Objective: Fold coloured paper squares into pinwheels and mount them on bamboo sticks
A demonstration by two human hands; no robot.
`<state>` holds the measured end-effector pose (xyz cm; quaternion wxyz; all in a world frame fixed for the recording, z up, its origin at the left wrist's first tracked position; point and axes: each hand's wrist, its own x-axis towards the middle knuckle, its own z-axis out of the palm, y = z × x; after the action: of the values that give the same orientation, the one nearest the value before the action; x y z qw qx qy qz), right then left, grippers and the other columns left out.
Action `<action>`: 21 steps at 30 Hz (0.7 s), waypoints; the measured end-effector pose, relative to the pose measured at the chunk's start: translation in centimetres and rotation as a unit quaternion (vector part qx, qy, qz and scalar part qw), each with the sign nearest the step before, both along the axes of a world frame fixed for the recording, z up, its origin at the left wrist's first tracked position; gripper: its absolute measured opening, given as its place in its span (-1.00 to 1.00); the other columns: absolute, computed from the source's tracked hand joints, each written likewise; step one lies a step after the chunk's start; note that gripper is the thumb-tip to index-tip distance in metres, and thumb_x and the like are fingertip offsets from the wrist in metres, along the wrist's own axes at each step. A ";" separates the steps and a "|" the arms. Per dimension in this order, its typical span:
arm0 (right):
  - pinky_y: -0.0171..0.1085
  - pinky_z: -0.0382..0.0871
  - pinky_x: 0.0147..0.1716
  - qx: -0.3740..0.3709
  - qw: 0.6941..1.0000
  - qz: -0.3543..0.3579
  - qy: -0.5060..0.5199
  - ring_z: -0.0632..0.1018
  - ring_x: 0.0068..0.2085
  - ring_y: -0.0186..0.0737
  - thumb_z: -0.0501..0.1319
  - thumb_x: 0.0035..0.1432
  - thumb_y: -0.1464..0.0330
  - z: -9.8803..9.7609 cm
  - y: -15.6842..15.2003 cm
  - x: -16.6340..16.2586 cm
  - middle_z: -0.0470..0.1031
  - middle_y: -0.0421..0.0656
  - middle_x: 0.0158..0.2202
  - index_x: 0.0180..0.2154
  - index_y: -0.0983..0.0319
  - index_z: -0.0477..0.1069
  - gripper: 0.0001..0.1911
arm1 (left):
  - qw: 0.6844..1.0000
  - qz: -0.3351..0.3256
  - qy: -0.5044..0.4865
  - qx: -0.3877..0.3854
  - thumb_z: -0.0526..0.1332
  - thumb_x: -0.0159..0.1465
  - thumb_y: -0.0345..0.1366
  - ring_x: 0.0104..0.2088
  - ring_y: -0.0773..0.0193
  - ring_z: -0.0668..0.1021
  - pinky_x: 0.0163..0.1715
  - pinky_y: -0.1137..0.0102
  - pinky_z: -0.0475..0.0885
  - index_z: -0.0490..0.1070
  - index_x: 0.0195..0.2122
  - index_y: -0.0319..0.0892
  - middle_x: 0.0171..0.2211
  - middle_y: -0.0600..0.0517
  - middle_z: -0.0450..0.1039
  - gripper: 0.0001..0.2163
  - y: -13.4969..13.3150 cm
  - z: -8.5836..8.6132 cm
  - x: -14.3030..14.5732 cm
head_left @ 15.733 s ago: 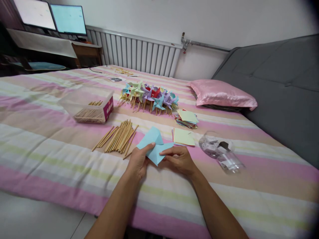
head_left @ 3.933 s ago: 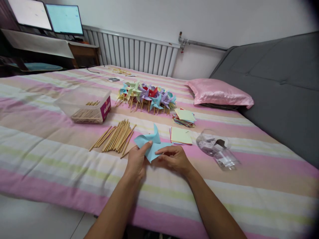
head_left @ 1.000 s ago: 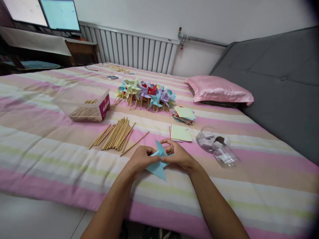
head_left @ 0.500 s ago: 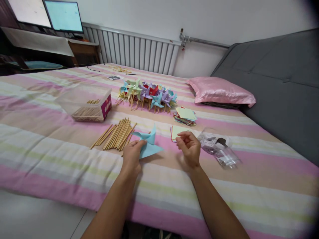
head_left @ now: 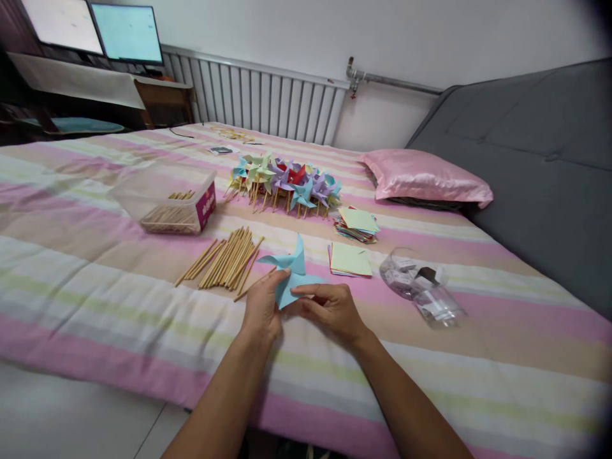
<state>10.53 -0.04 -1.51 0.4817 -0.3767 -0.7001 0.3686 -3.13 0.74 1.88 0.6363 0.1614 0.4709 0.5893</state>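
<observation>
A light blue paper pinwheel point(head_left: 292, 262), partly folded, is pinched between the thumb and fingers of my left hand point(head_left: 262, 306). From the other side my right hand point(head_left: 335, 311) is closed at the paper's lower edge, thumb and index finger on it. Two folded points stand up at the top of the paper, and one flap spreads to the right behind my right fingers. Left of the hands lies a pile of thin wooden sticks point(head_left: 230, 258). Just beyond the right hand sits a small stack of square paper sheets point(head_left: 350, 260), pale green on top.
Finished pinwheels on sticks point(head_left: 287, 182) cluster at mid-bed. A clear plastic box point(head_left: 165, 197) with sticks stands left. A taller paper stack point(head_left: 358, 224) lies farther back. Clear plastic containers point(head_left: 421, 284) are on the right, and a pink pillow point(head_left: 425, 175) rests near the headboard.
My right hand has moved left and down from beside the small paper stack and has taken hold of the blue paper's edge. My left hand has kept its grip, shifting slightly right.
</observation>
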 end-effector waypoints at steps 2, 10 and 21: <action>-0.31 0.48 -0.43 0.012 1.000 -0.021 0.003 0.61 -0.42 -0.23 0.26 0.06 0.44 0.1 0.0 0.0 0.64 -0.19 -0.34 -0.26 0.10 0.60 -0.79 | 1.000 -0.002 -0.014 0.013 0.40 -0.20 -0.32 -0.58 0.38 0.42 -0.63 0.50 0.28 0.43 -0.51 -0.23 -0.57 0.11 0.43 -0.77 -0.1 0.0 0.3; -0.33 0.43 -0.54 -0.038 0.996 -0.055 0.064 0.52 -0.55 -0.30 0.33 0.04 0.27 0.7 0.0 -0.2 0.61 -0.17 -0.43 -0.39 0.17 0.59 -0.88 | 0.997 0.011 -0.033 0.074 0.41 -0.19 -0.35 -0.60 0.42 0.40 -0.52 0.48 0.33 0.42 -0.55 -0.25 -0.64 0.13 0.39 -0.79 -0.7 0.2 1.5; -0.35 0.44 -0.47 0.005 0.991 -0.131 0.018 0.51 0.01 -0.02 0.28 0.04 0.33 1.3 0.3 -0.1 0.53 0.00 -0.12 -0.46 0.20 0.55 -0.89 | 0.996 0.052 -0.007 0.078 0.41 -0.16 -0.33 -0.51 0.43 0.41 -0.44 0.50 0.30 0.47 -0.55 -0.24 -0.56 0.11 0.43 -0.83 -0.7 -0.4 2.0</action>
<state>10.42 0.25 -0.25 0.5402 -0.4561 -0.6379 0.3054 -1.15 0.04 1.51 0.5932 0.1816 0.4268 0.6580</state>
